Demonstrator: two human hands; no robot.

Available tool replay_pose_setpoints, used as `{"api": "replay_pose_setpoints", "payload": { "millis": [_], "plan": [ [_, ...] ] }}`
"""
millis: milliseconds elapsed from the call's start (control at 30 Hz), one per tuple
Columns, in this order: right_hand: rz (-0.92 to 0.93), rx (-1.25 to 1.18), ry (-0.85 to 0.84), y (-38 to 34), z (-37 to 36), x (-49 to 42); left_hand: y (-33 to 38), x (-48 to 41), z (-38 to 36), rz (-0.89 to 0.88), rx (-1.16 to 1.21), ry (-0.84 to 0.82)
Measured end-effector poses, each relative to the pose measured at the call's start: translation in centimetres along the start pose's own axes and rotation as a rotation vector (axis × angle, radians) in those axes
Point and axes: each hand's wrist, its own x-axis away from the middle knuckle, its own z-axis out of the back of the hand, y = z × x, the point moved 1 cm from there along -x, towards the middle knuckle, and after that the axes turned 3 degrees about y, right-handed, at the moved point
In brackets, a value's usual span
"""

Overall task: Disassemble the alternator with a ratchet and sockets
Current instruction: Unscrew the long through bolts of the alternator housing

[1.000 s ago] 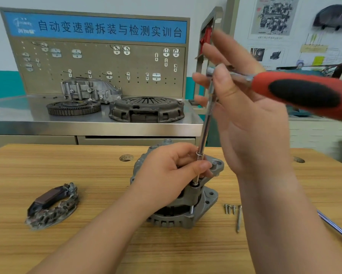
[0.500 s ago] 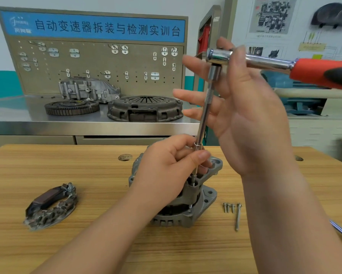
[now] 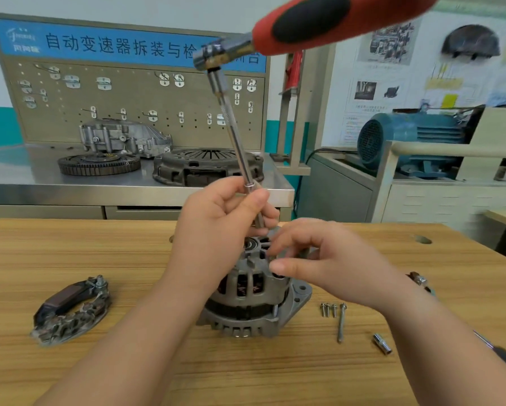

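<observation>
**Fingers (image 3: 257,200) on the extension bar (image 3: 237,136), alternator (image 3: 245,291) upright on the tabletop (image 3: 99,253)**

We saw the left hand (image 3: 219,227) curled tight round the lower end of the extension bar, which rose tilted to the ratchet (image 3: 313,22) high overhead. The right hand (image 3: 333,259) had thumb and forefinger drawn close at the alternator's top edge; whether they pinched anything we could not tell. The alternator stood mid-tabletop. Just right of it lay three small screws (image 3: 329,309), a long bolt (image 3: 341,325) and a loose socket (image 3: 382,343); well left, a rectifier plate (image 3: 70,309).

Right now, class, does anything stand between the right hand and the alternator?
Nothing visible does. The right hand has its fingers at the top of the alternator, beside the extension bar that the left hand grips.
</observation>
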Motion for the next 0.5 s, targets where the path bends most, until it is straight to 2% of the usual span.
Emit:
{"api": "replay_pose_setpoints", "payload": {
  "millis": [167, 500],
  "plan": [
    [-0.013, 0.164, 0.039, 0.3, -0.3, 0.9, -1.1, -0.2, 0.2, 0.053, 0.02, -0.008],
    [-0.07, 0.118, 0.283, -1.7, -0.2, 0.4, -2.3, -0.5, 0.8, 0.124, 0.032, -0.053]
  ]
}}
